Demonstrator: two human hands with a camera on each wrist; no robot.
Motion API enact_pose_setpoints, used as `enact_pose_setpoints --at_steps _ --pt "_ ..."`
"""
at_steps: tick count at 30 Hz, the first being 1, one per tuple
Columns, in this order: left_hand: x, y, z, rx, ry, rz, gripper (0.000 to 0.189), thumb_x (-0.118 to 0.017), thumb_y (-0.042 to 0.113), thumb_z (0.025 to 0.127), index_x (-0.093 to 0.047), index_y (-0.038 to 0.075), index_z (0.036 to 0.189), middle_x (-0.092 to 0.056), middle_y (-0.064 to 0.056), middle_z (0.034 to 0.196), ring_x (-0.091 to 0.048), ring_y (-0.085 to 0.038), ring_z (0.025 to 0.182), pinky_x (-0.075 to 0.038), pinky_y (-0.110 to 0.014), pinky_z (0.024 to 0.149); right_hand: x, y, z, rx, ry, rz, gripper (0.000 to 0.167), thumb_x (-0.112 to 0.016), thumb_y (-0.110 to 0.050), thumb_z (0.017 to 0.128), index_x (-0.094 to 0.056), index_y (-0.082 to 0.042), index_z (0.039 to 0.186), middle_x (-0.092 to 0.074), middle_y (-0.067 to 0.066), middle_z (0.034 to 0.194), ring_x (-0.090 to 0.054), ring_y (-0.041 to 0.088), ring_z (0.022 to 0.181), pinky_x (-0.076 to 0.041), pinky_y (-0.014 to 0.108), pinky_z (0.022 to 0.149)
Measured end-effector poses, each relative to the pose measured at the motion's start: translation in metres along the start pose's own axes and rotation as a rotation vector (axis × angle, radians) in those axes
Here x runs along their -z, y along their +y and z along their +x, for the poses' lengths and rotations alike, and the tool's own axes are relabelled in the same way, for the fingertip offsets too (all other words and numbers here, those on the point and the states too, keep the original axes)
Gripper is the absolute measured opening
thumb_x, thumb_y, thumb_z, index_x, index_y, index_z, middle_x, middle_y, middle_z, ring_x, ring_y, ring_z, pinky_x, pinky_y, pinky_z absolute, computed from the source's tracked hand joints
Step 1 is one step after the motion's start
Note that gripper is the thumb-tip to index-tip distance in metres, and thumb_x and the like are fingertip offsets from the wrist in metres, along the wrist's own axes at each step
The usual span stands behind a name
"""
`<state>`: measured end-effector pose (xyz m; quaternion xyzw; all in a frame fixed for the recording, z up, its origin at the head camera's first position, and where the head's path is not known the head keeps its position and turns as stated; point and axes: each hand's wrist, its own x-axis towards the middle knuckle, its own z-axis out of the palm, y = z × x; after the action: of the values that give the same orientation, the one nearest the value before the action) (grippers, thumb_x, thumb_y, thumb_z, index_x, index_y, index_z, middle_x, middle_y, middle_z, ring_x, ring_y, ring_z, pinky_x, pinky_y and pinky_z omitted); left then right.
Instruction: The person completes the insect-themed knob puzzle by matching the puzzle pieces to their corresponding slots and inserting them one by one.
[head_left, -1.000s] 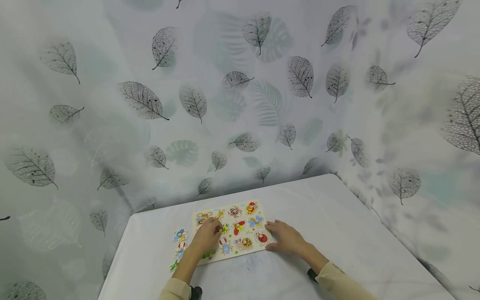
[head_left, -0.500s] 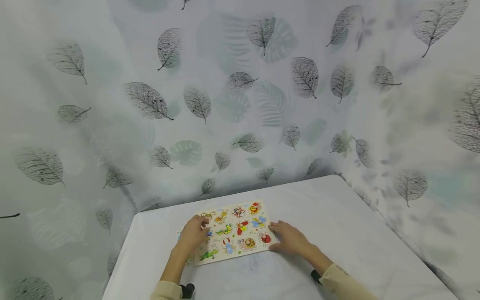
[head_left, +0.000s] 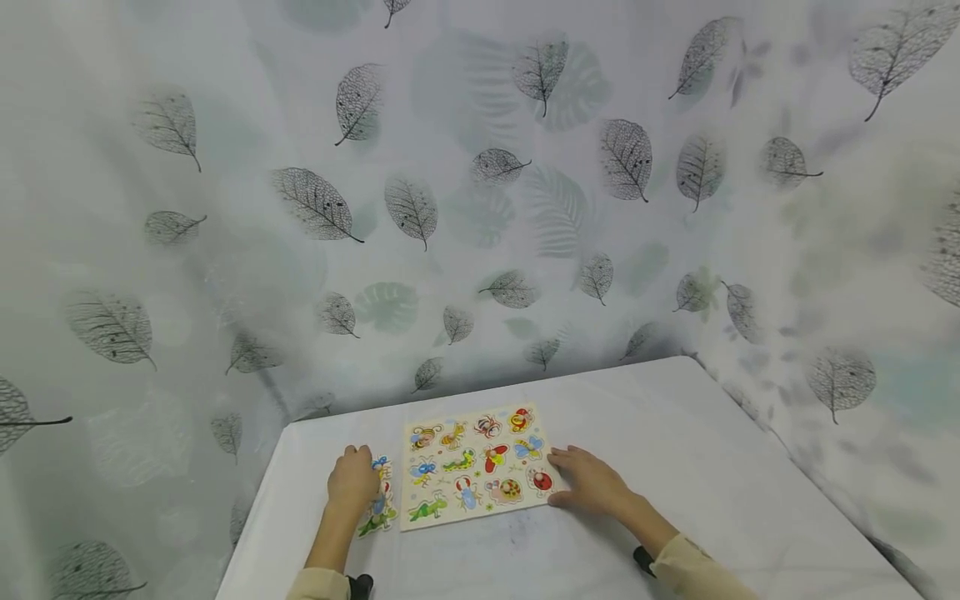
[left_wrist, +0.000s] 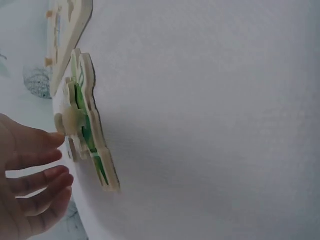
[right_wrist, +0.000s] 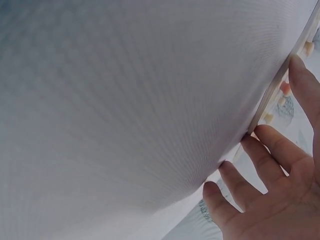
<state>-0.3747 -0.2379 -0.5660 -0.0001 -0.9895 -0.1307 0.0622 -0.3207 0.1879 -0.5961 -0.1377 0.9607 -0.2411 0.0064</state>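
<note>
A wooden peg puzzle board [head_left: 472,525] with colourful insect pictures lies flat on the table. Loose insect pieces stand in a column along its left side; the nearest is a green grasshopper piece [head_left: 377,522], with a blue-winged piece [head_left: 382,468] farther back. My left hand [head_left: 353,481] hovers at the left of these pieces. In the left wrist view its fingers bend loosely, and the thumb tip is close to a pale knob [left_wrist: 75,118]; contact cannot be made out. My right hand [head_left: 592,483] rests against the board's right edge, fingers spread and touching it.
A white cloth covers the table [head_left: 660,433]. Leaf-patterned curtains [head_left: 480,208] hang behind it and along both sides.
My left hand has drawn back leftward from over the board to the loose pieces. The right hand stays at the board's right edge. The head view has shifted slightly.
</note>
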Motion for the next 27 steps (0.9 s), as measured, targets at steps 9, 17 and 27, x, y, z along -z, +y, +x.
enact_pose_setpoints --at_steps 9,17,27 --pt "-0.013 -0.009 0.000 0.033 -0.007 -0.102 0.018 -0.067 0.002 0.092 -0.067 -0.007 0.108 -0.061 -0.017 0.095 -0.061 -0.027 0.082 -0.058 -0.047 0.072 -0.003 0.004 -0.001 0.005 0.003 -0.002 0.076 -0.090 -0.041 0.079 -0.064 -0.007 0.142 -0.057 0.010 0.152 -0.044 0.041 0.146 -0.038 0.062 0.116" --pt "-0.018 -0.007 0.002 0.002 -0.005 -0.168 0.012 -0.067 0.005 0.096 -0.068 -0.004 0.104 -0.059 -0.010 0.092 -0.059 -0.021 0.079 -0.057 -0.040 0.073 -0.004 0.005 -0.002 0.011 0.010 0.006 0.076 -0.091 -0.042 0.078 -0.065 -0.007 0.141 -0.058 0.009 0.152 -0.044 0.041 0.146 -0.039 0.062 0.116" --pt "-0.022 -0.008 0.007 0.002 0.027 -0.195 0.007 -0.066 0.004 0.095 -0.066 0.002 0.089 -0.056 -0.007 0.084 -0.054 -0.019 0.075 -0.053 -0.035 0.066 -0.004 0.005 0.000 0.019 0.014 0.003 0.076 -0.091 -0.042 0.078 -0.065 -0.007 0.141 -0.058 0.009 0.151 -0.045 0.041 0.145 -0.040 0.063 0.114"
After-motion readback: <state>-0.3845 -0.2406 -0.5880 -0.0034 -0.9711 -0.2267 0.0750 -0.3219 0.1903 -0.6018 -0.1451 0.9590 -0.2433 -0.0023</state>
